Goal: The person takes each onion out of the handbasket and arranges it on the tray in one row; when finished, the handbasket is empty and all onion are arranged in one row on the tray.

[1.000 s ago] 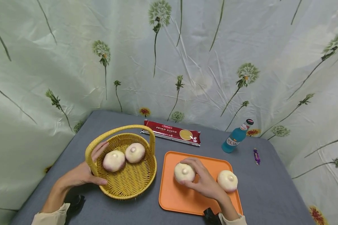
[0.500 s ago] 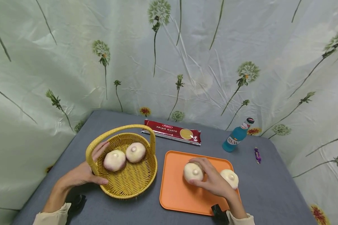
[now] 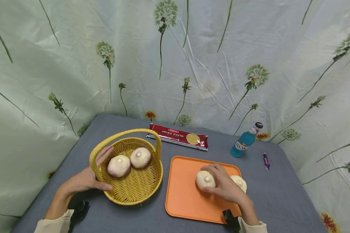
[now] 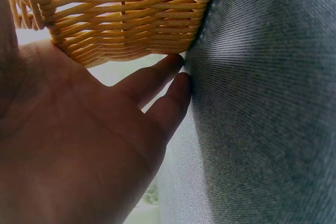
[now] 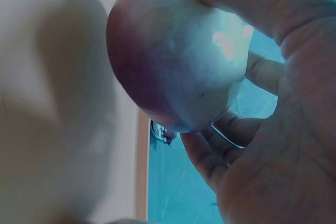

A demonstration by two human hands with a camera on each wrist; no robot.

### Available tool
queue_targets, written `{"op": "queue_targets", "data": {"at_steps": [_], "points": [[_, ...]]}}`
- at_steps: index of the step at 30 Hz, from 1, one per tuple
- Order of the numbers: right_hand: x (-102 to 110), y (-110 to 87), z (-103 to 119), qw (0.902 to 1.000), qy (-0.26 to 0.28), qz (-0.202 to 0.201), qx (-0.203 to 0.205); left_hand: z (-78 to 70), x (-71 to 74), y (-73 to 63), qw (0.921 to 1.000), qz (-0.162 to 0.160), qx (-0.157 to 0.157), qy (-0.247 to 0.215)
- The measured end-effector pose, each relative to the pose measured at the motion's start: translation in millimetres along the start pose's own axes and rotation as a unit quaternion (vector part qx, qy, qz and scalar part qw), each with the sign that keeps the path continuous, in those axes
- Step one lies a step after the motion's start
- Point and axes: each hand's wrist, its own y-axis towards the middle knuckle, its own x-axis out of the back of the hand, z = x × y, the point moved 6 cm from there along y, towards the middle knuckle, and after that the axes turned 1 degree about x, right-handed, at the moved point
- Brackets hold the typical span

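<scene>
- Since the head view takes in the whole setup, starting there: the left hand is at the side of a yellow wicker basket, fingers passing behind the foot of its tall handle and thumb along the nearer side. Not a tight grip, the hand is spread and relaxed.
- Also in the head view, two bulbs sit in the basket, pale with purplish sides: the front bulb and the back bulb, pretty much side by side.
- Same view, the right hand has the held bulb between thumb and fingers, over the orange tray. Just beyond that hand, the spare bulb is at the tray's right side, partly hidden.
- Farther back on the grey table: a red "Primo Gusto" pack, a blue bottle standing up, and a purple wrapped candy. Flowery curtain behind.
- Left wrist view: palm toward the woven wall, two fingers stretched out under the basket's side, tips at the tabletop.
- Right wrist view: thumb on one side of the held bulb, fingers round the other, purple flank showing. Can't tell if it touches the tray.
</scene>
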Motion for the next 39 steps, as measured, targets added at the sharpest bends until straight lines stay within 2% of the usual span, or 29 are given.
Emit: {"op": "queue_targets", "data": {"at_steps": [11, 17, 23, 39], "points": [[14, -5.5, -11, 0.9990, -0.028, -0.032, -0.015, 0.9, -1.8, 1.7, 1.0000, 0.004, -0.006, -0.005], [23, -9.6, -16, 0.9990, -0.011, -0.034, -0.027, 1.3, -1.0, 0.5, 1.0000, 0.002, 0.001, 0.008], [27, -10.4, -20, 0.9989, 0.002, -0.032, -0.035, 4.0, -0.3, -0.6, 0.9998, -0.002, 0.015, 0.012], [26, -8.5, -24, 0.9981, -0.003, -0.005, -0.062, 1.7, -0.5, -1.0, 0.9999, -0.004, 0.014, 0.004]]}}
